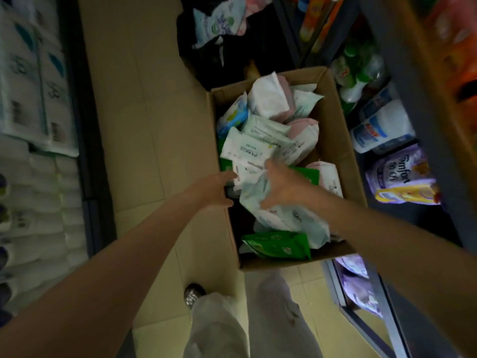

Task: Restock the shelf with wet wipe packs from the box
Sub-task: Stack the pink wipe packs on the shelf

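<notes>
Shop shelves stand on both sides of a tiled floor, and a cardboard box sits on it, full of wet wipe packs. These packs look soft, squishy and light, with smooth wrap that could slip, so I think holding one around its middle works best. Both arms reach down into the box. One pale pack near the front is under the right hand, whose fingers curl around it. At the box's left edge, the left hand has bent fingers, but I cannot tell what it holds.
</notes>
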